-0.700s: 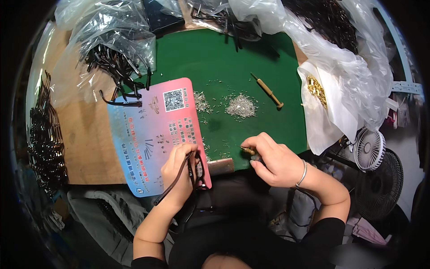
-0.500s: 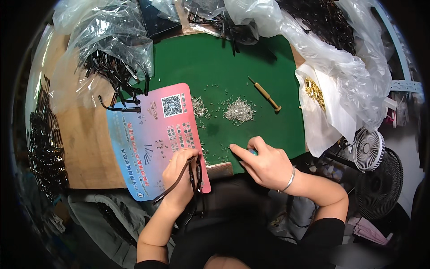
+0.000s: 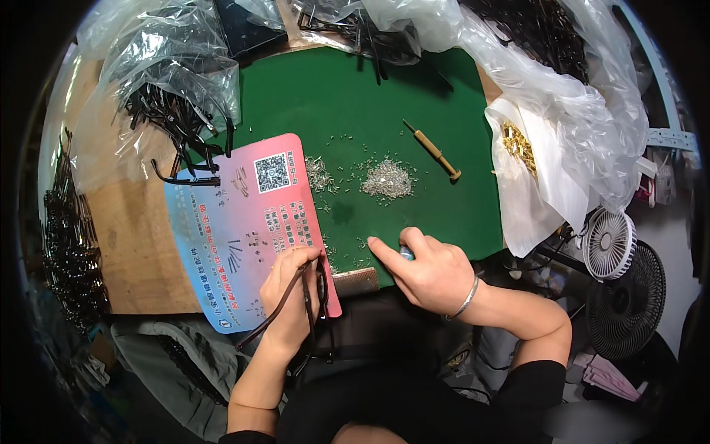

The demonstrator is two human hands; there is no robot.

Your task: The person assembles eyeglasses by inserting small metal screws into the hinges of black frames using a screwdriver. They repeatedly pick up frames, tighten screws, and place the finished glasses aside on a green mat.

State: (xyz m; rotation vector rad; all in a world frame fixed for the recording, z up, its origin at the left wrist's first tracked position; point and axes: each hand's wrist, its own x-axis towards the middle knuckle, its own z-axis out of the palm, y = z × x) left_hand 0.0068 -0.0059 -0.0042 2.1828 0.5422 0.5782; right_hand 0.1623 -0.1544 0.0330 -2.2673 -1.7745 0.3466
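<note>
My left hand (image 3: 291, 292) grips a black eyeglass frame (image 3: 310, 296) at the near edge of a pink and blue printed card (image 3: 237, 229). The frame's temple arm trails down toward my lap. My right hand (image 3: 429, 270) rests on the green mat (image 3: 355, 111), index finger stretched left toward scattered tiny screws (image 3: 347, 255). A small blue-tipped object shows between its fingers; what it is I cannot make out. A pile of small silver screws (image 3: 386, 177) lies farther up the mat. A wooden-handled screwdriver (image 3: 435, 152) lies to the right of that pile.
Clear plastic bags with black eyeglass parts (image 3: 170, 111) sit at the upper left. A white bag with gold pieces (image 3: 518, 144) is at the right. Two small fans (image 3: 610, 244) stand beyond the table's right edge. More black frames (image 3: 66, 251) line the left side.
My right hand has opened from a pinch near the mat's edge and now points its index finger left across the mat. My left hand keeps its hold on the frame.
</note>
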